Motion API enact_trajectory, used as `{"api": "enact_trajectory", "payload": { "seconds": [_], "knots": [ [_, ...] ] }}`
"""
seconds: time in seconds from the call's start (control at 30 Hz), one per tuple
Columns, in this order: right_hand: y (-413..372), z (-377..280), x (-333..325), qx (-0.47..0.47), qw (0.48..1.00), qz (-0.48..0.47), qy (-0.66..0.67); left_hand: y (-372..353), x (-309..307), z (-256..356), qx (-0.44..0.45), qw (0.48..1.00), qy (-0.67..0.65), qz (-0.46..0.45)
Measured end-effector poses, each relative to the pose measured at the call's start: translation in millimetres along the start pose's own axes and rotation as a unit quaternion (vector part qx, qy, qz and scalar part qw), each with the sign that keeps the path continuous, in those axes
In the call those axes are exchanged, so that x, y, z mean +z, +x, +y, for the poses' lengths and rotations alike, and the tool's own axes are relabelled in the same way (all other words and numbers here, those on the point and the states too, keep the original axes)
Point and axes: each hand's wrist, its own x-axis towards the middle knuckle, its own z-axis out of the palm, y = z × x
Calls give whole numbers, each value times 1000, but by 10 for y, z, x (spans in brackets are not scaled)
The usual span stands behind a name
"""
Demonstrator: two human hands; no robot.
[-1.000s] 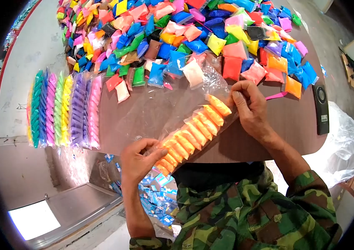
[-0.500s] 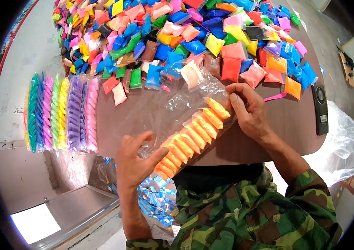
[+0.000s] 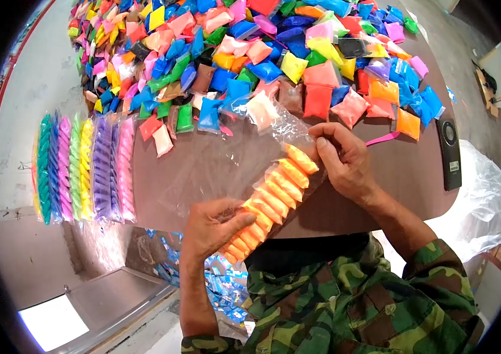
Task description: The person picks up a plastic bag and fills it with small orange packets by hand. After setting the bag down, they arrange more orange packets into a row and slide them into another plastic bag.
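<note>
A clear plastic bag [image 3: 218, 162] holds a slanting row of several orange packets [image 3: 280, 187], stacked overlapping one another. My left hand [image 3: 212, 230] is closed around the lower part of the bag, with the thumb lying over the packets. At the upper right end, my right hand [image 3: 345, 162] pinches the bag's edge between thumb and bent fingers. Loose clear film spreads to the left of the row, and the bag's lower end hangs over the table's front edge.
Colourful small packets [image 3: 265, 69] are heaped across the back of the brown table [image 3: 401, 194]. Filled long bags [image 3: 85, 168] line up at its left edge. A black device [image 3: 449, 154] lies at the right, near a pink strip [image 3: 382, 138]. Blue wrappers [image 3: 224, 286] lie below.
My left hand has moved right and closed on the bag, its fingers no longer spread. The row of orange packets is tilted more steeply. My right hand keeps its pinch.
</note>
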Motion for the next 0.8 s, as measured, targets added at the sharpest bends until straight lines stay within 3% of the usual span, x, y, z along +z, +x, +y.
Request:
{"api": "enact_trajectory", "payload": {
  "seconds": [0.07, 0.27, 0.4, 0.5, 0.6, 0.7, 0.8],
  "knots": [
    [9, 15, 4, -3, 1000, 5, 5, -3, -24, 43, 2, 999, 32, -11],
    [-2, 29, 6, 13, 1000, 6, 27, 83, 57, 205, 116, 983, 105, 100],
    [0, 20, -31, 15, 999, -14, 40, 172, 73, 206, 30, 998, 40, -25],
    [3, 49, 4, 0, 999, -10, 42, 172, 41, 146, 15, 999, 4, -32],
    [0, 40, 16, 20, 999, -14, 47, 239, 40, 92, 74, 996, -33, 40],
    [2, -5, 15, 9, 999, -8, 32, 333, 69, 265, 95, 994, -38, 33],
    [0, 18, 15, 0, 999, 18, 43, 410, 2, 352, -15, 998, -46, 28]
  ]
}}
